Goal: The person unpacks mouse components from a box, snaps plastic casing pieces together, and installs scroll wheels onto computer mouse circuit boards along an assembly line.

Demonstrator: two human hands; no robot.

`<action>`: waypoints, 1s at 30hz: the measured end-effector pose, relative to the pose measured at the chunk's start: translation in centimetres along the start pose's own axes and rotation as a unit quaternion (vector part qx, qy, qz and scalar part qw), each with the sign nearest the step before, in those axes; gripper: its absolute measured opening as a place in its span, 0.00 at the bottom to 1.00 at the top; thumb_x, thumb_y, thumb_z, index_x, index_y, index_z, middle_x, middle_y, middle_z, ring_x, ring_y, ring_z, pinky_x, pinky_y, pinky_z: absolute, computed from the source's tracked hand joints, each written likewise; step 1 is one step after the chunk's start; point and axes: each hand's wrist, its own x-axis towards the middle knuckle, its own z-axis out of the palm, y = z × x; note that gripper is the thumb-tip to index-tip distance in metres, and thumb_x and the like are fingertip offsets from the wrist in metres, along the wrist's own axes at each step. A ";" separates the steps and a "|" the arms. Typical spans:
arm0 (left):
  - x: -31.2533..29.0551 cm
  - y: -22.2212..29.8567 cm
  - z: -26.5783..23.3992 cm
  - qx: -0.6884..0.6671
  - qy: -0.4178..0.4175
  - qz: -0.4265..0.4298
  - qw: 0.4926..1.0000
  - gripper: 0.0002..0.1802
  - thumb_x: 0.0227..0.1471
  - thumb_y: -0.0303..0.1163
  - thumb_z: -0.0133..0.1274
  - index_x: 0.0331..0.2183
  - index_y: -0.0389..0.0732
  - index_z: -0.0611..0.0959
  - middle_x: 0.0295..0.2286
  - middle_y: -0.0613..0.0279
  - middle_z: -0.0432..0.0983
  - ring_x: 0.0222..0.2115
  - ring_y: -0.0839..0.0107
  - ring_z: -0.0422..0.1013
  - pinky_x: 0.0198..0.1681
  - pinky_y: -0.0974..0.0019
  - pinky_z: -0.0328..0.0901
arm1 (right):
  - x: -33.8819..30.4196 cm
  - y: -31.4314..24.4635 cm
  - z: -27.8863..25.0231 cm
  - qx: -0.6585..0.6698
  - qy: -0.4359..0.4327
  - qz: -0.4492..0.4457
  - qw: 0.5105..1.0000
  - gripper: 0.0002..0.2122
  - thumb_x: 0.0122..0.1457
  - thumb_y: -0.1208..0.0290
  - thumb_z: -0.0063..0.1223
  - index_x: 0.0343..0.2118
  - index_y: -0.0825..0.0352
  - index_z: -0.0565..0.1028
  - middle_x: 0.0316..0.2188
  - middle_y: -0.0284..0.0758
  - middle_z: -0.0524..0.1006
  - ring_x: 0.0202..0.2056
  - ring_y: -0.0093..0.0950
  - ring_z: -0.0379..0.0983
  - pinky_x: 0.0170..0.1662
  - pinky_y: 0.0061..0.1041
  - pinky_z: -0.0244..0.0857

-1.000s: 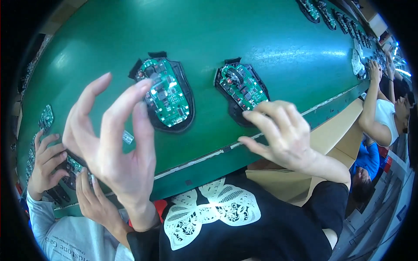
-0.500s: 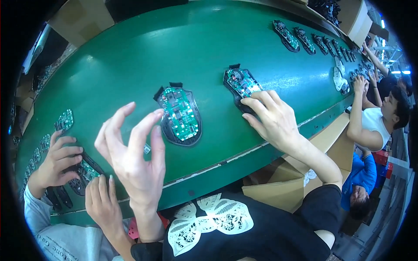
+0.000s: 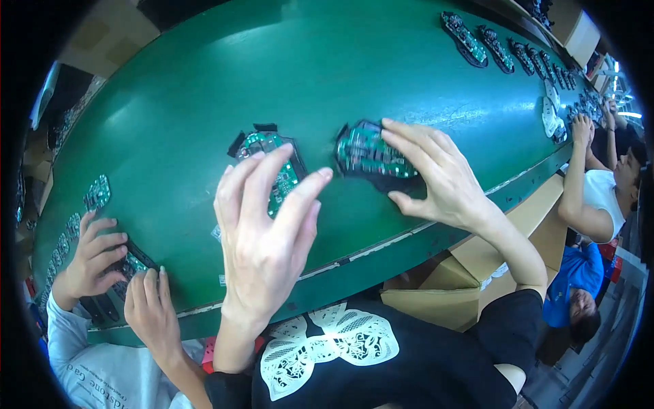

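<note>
A black plastic housing with a green circuit board (image 3: pixel 368 151) sits on the green work surface, smeared a little by motion. My right hand (image 3: pixel 446 177) grips its right end, fingers over the top and thumb at the near edge. To its left lies a second housing with a green circuit board (image 3: pixel 255 142), with small black flaps at its far end. Above that one hovers my left hand (image 3: pixel 262 235), fingers apart and nothing held; it hides much of the board.
At left, a co-worker's hands (image 3: pixel 95 255) work on another board, beside a row of boards (image 3: pixel 97 193). More board-filled housings (image 3: pixel 464 39) line the far right, near white parts (image 3: pixel 550 112). A cardboard box (image 3: pixel 436 303) stands against the near table edge. Other people sit at right.
My left hand has moved right, from beside the left housing to over it. The housing under my right hand has turned and shifted slightly left and nearer.
</note>
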 end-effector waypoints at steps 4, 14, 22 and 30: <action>-0.2 0.5 0.9 -0.014 -0.042 0.044 0.998 0.28 0.37 0.21 0.66 0.44 0.54 0.86 0.53 0.57 0.71 0.54 0.52 0.64 0.57 0.52 0.62 | -0.8 -0.4 -1.5 0.061 -0.095 -0.042 0.993 0.37 0.42 0.70 0.69 0.60 0.65 0.67 0.63 0.39 0.66 0.60 0.41 0.65 0.60 0.40 0.62; 0.1 1.8 0.5 0.009 -0.110 0.078 0.991 0.31 0.33 0.25 0.69 0.44 0.62 0.87 0.55 0.55 0.70 0.54 0.53 0.63 0.57 0.47 0.62 | -0.4 -0.7 -1.0 0.098 0.055 -0.026 0.993 0.14 0.38 0.80 0.67 0.31 0.65 0.81 0.31 0.32 0.77 0.30 0.29 0.73 0.28 0.27 0.70; 0.0 2.9 2.0 0.072 -0.177 0.059 0.980 0.34 0.40 0.32 0.66 0.51 0.67 0.81 0.57 0.58 0.67 0.54 0.55 0.64 0.59 0.45 0.59 | 0.1 -1.5 -0.1 0.068 0.065 -0.038 0.995 0.11 0.36 0.81 0.65 0.24 0.64 0.76 0.26 0.30 0.76 0.26 0.28 0.73 0.25 0.25 0.69; -0.1 3.5 2.2 0.091 -0.169 0.053 0.980 0.36 0.39 0.32 0.65 0.53 0.67 0.80 0.58 0.59 0.67 0.53 0.56 0.65 0.59 0.46 0.60 | 0.6 -1.3 0.3 0.039 0.065 -0.048 0.996 0.10 0.34 0.80 0.63 0.20 0.62 0.71 0.21 0.29 0.73 0.24 0.27 0.71 0.21 0.25 0.66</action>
